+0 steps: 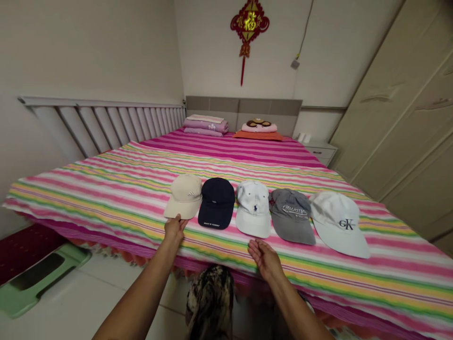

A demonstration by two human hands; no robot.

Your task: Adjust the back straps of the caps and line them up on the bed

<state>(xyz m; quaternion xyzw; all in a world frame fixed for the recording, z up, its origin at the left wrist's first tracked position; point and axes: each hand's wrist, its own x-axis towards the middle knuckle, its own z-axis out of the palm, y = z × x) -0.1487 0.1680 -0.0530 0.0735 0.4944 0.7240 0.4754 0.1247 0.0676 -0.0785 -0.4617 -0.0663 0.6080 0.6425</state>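
Several baseball caps lie side by side on the striped bedspread, brims toward me. My left hand [175, 228] is at the front edge of the beige cap [186, 191], its fingers closed on the brim. Beside that cap is a navy cap [217, 200] with small white lettering along its brim. My right hand [264, 257] hovers palm up with fingers spread, just in front of the white cap [253, 208] with a small dark logo, apart from it. Farther right are a grey cap [292, 215] with white script and a larger white cap [338, 222] with dark letters.
The bed [106, 174] has a slatted rail [106, 118] at left and folded bedding [205, 125] by the headboard [244, 106]. A green stool [46, 278] stands on the floor at left. A nightstand [322, 152] and wardrobe [399, 123] are at right.
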